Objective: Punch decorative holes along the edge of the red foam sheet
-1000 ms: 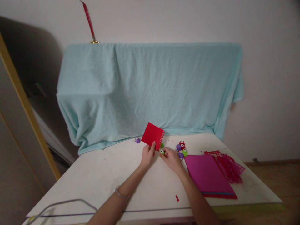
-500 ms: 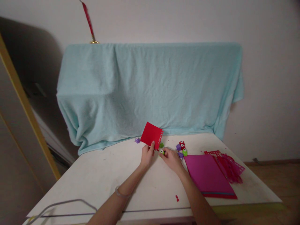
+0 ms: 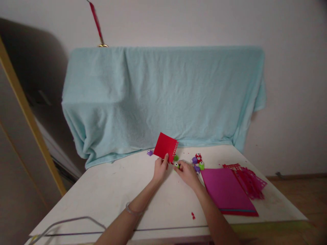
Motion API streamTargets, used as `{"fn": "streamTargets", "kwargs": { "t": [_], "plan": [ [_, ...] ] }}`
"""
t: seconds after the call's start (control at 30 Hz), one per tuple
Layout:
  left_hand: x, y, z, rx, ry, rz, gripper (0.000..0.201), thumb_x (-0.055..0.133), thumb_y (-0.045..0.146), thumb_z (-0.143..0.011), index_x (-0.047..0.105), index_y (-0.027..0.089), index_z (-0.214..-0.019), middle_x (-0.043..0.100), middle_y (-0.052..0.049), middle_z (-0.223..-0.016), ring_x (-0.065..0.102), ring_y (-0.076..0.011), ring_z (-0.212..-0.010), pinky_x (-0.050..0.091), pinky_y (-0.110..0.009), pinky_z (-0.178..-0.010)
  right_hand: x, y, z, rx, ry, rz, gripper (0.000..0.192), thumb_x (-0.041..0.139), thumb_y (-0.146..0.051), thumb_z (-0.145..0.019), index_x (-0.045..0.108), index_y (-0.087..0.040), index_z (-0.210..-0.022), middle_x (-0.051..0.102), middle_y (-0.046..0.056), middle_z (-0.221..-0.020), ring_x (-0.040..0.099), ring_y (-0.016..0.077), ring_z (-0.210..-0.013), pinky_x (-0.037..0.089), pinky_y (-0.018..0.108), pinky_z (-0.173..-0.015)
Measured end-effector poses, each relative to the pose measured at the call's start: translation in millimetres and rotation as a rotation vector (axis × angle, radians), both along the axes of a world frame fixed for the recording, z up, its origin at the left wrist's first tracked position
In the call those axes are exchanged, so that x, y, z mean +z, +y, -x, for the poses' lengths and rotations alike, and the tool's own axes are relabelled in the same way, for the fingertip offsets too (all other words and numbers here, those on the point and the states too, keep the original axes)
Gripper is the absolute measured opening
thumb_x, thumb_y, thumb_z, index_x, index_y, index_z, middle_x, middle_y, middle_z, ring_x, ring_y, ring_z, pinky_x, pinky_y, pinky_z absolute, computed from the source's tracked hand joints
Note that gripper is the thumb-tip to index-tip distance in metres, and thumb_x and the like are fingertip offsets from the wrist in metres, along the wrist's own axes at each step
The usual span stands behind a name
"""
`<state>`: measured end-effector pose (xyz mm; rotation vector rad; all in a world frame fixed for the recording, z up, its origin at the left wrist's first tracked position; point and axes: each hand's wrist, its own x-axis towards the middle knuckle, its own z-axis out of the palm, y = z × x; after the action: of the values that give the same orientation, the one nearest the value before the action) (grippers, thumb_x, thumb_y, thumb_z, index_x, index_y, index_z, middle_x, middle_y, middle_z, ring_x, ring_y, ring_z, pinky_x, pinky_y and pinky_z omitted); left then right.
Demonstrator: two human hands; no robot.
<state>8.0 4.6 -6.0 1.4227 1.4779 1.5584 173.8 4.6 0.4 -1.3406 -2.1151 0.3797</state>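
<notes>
Just below frame centre: left hand (image 3: 160,167) pinches red paper (image 3: 163,147); right hand (image 3: 187,173) clasps green one-eyed punch (image 3: 176,165).
Paper likely creases easily; I'd grip unpunched edges.

Sheet (image 3: 165,146) left of paper stack (image 3: 227,190); towel (image 3: 166,95) behind both; table (image 3: 102,190) beneath.

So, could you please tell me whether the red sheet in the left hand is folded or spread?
The red sheet looks spread: its visible face is flat and shows no crease.
</notes>
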Motion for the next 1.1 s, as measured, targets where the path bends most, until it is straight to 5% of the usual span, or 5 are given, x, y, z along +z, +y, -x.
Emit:
{"fn": "streamTargets", "kwargs": {
  "t": [0.53, 0.77, 1.1],
  "plan": [
    [9.5, -5.3, -1.9, 0.004, -0.007, 0.037, 0.061, 0.042, 0.062, -0.088, 0.049, 0.017, -0.047, 0.048, -0.001, -0.041, 0.046, -0.0128, -0.044, 0.033, -0.025, -0.051, 3.5, -2.3, 0.3, 0.004, 0.024, 0.020, 0.019, 0.057, -0.034, -0.087, 0.063, -0.022, -0.101, 0.064, -0.001, -0.066, 0.061, 0.0162, -0.062, 0.034, 0.025, -0.058],
    [4.5, -2.1, -2.0, 0.009, -0.016, 0.033, 0.059, 0.042, 0.061, -0.089, 0.049, 0.017, -0.050, 0.048, 0.000, -0.044, 0.044, -0.0115, -0.044, 0.031, -0.025, -0.049, -1.8, 5.6, -0.7, -0.030, 0.233, -0.052, 0.035, 0.054, -0.027, -0.086, 0.053, -0.020, -0.120, 0.066, 0.001, -0.077, 0.061, 0.0164, -0.066, 0.042, 0.024, -0.061],
    [5.4, -3.2, -2.8, 0.007, -0.028, 0.044, 0.059, 0.042, 0.061, -0.088, 0.049, 0.017, -0.050, 0.046, 0.000, -0.042, 0.044, -0.0118, -0.043, 0.030, -0.024, -0.048, 11.6, 3.6, -8.0, -0.171, 0.448, -0.106, 0.030, 0.043, -0.035, -0.091, 0.057, -0.017, -0.111, 0.067, 0.005, -0.085, 0.059, 0.0140, -0.057, 0.042, 0.025, -0.058]
  ]
}}
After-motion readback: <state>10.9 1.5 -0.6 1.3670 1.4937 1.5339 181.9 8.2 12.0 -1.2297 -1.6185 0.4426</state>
